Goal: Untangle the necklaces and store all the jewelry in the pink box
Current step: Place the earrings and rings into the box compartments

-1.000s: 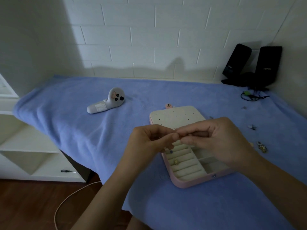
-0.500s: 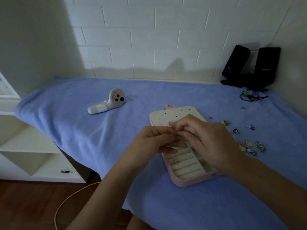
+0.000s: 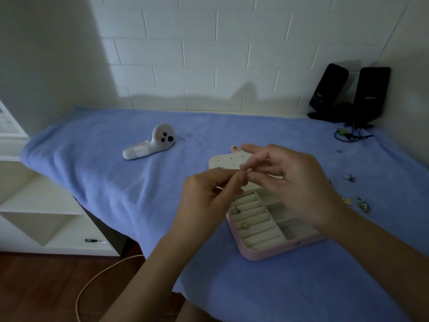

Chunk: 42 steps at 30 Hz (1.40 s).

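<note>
The pink box [image 3: 274, 251] lies open on the blue towel, its cream lid [image 3: 226, 161] with small holes folded back. Two small rings [image 3: 245, 225] sit in the padded ring rolls on its left side. Above the box my left hand [image 3: 209, 196] and my right hand [image 3: 294, 182] meet fingertip to fingertip, both pinching a tiny piece of jewelry too small to identify. My right hand's upper fingers are spread. Several loose small jewelry pieces [image 3: 362, 203] lie on the towel to the right of the box.
A white handheld controller [image 3: 151, 145] lies on the towel to the left. Two black speakers [image 3: 352, 94] with cables stand at the back right corner. White shelves [image 3: 39, 205] stand to the left of the table, a cable runs over the wooden floor.
Both hands have lifted slightly and shifted over the box's hinge; my right hand now spreads its upper fingers while the pinch between the fingertips continues.
</note>
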### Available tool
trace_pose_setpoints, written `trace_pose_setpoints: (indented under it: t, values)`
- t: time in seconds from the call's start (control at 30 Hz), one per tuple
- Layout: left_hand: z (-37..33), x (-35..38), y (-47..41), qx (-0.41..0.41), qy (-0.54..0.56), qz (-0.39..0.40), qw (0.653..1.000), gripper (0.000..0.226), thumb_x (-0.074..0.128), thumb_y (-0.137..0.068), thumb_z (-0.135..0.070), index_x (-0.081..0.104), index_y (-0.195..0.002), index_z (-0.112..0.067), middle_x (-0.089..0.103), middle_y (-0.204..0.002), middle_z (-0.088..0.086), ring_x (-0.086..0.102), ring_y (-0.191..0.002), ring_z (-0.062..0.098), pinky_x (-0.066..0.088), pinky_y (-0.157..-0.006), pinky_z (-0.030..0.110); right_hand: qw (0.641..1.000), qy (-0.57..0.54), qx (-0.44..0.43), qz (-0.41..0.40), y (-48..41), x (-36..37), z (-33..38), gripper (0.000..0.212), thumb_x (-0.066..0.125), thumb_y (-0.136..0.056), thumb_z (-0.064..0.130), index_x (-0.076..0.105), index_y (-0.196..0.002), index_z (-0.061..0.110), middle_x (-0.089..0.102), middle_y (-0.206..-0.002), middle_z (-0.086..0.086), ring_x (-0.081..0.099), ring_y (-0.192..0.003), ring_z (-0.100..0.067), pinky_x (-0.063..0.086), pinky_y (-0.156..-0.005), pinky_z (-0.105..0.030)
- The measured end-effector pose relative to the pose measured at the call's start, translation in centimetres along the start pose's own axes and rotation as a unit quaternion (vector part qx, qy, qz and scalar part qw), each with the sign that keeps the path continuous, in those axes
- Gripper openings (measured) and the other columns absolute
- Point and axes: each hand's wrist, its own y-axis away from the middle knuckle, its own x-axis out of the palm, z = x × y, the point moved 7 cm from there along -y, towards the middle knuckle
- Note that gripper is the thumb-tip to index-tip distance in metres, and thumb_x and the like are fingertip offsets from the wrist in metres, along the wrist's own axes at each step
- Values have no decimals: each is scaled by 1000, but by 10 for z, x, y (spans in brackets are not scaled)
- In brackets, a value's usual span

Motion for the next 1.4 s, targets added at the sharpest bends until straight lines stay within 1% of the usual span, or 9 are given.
trace_pose_setpoints:
  t: [0.13, 0.33, 0.5, 0.7, 0.87, 0.93, 1.03, 1.2, 1.4]
  values:
    - [-6, -3, 2, 60, -70, -8, 996, 24, 55, -88, -32, 75, -90, -18, 71, -78, -12, 67, -72, 4, 54, -63, 24, 1000, -4, 19, -2, -3, -2, -2, 16, 76, -74, 2, 74, -82, 16, 70, -106, 8, 64, -102, 0, 49, -93, -19]
    - [9, -12, 7, 62, -178, 3, 982, 22, 56, -86, -27, 74, -96, -21, 66, -87, -20, 62, -86, -1, 47, -73, 9, 992, 101, 64, 31, -6, -2, -13, 12, 83, -66, 19, 76, -73, 26, 60, -66, 12, 46, -54, -1, 33, -53, -10]
    - [35, -7, 13, 38, -247, 98, 963, 24, 56, -92, -32, 67, -112, -25, 57, -114, -11, 51, -107, -2, 34, -90, 3, 976, 74, 177, 102, 0, 12, -35, 9, 83, -67, 18, 76, -71, 20, 54, -45, 16, 43, -45, 5, 33, -48, -7]
    - [41, -6, 16, 40, -238, 112, 964, 26, 53, -94, -33, 65, -116, -26, 51, -120, -13, 48, -112, -3, 35, -93, 5, 959, 96, 232, 134, -5, 21, -53, 3, 76, -78, 22, 75, -75, 23, 71, -70, 11, 60, -66, 9, 41, -62, -6]
    - [44, -6, 17, 39, -228, 112, 966, 33, 47, -91, -41, 65, -116, -27, 51, -119, -14, 48, -111, -4, 37, -94, 8, 954, 148, 235, 113, -6, 23, -62, 6, 73, -80, 30, 76, -76, 28, 73, -79, 1, 67, -79, -14, 52, -78, -34]
    - [45, -6, 16, 39, -223, 111, 968, 33, 47, -91, -40, 65, -116, -27, 51, -119, -14, 48, -112, -4, 36, -95, 7, 956, 150, 235, 95, -4, 23, -64, 8, 72, -81, 33, 75, -75, 29, 69, -69, 1, 63, -65, -15, 51, -66, -32]
    - [46, -6, 17, 39, -227, 109, 967, 34, 46, -91, -41, 65, -117, -26, 50, -120, -13, 47, -111, -4, 35, -94, 6, 960, 139, 233, 74, -1, 25, -64, 8, 69, -84, 28, 74, -78, 24, 54, -58, 5, 45, -49, -1, 35, -47, -11]
    - [46, -4, 18, 48, -238, 109, 964, 44, 38, -90, -48, 64, -118, -26, 50, -122, -12, 48, -111, -3, 34, -93, 4, 960, 179, 208, 47, 2, 27, -59, 8, 67, -86, 27, 72, -83, 22, 54, -50, 14, 54, -54, 1, 37, -49, -10]
    - [41, -3, 22, 83, -244, 98, 961, 34, 41, -92, -39, 67, -108, -24, 53, -119, -6, 51, -107, 1, 38, -90, 7, 967, 170, 188, 1, 2, 24, -65, 25, 75, -79, 30, 57, -62, 23, 40, -36, 13, 41, -40, 0, 33, -45, -13]
